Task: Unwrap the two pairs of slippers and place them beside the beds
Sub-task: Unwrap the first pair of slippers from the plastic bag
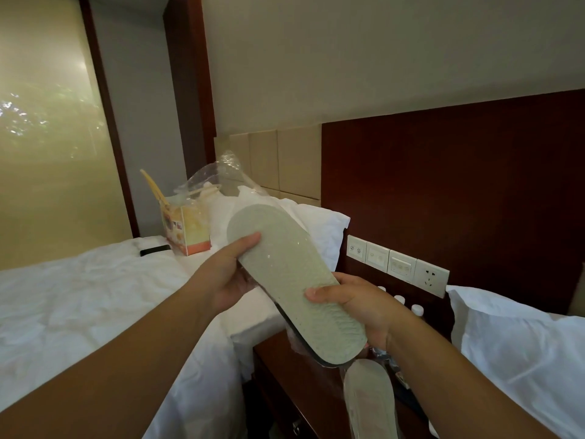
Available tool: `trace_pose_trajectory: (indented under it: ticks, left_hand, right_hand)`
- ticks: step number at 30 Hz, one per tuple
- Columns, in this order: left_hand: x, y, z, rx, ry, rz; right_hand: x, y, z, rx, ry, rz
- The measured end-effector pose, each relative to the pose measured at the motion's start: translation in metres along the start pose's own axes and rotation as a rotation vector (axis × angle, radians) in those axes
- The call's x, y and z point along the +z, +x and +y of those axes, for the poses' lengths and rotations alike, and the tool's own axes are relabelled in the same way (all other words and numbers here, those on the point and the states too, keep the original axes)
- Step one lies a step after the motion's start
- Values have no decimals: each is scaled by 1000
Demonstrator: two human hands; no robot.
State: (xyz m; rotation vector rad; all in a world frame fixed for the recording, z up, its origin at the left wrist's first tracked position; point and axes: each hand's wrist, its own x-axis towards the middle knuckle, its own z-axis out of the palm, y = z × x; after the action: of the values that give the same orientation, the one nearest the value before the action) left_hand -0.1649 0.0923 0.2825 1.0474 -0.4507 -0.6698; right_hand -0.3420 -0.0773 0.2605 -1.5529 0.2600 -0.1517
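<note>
I hold a pale slipper pair (291,277) sole-up above the gap between two beds. My left hand (232,274) grips its toe half, thumb on the sole. My right hand (357,307) grips the heel end, thumb on the sole. Clear plastic wrap (218,179) trails off the toe end, and a bit of plastic shows under the heel. A second slipper pair (370,400) lies on the dark wooden nightstand (285,369) below my right hand; whether it is wrapped is unclear.
The left bed (79,299) carries a small orange and white box (188,231), a black phone (155,250) and a pillow (319,226). The right bed's pillow (512,353) is at right. A switch and socket panel (399,264) sits on the dark headboard wall.
</note>
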Motion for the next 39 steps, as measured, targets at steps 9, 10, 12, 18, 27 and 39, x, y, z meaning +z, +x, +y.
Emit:
trace_pose_trajectory:
  ticks: [9,10,12,18,27,39]
  left_hand:
    - [1,-3,-9,-119,30,50]
    - [0,-5,-12,-148,38,20]
    - [0,-8,-19,-193,58,-50]
    - [6,-6,-28,-147,72,-7]
    - [-5,13,-39,-94,55,118]
    - [-18,45,-93,-125,-5,328]
  right_hand:
    - [-4,1,7,1,50,26]
    - [-3,2,7,2,52,31]
    - [-2,3,8,1,53,36]
    - [-1,6,15,15,45,41]
    - [-20,0,31,62,18,-1]
    - [-65,-5,53,215,-122,-12]
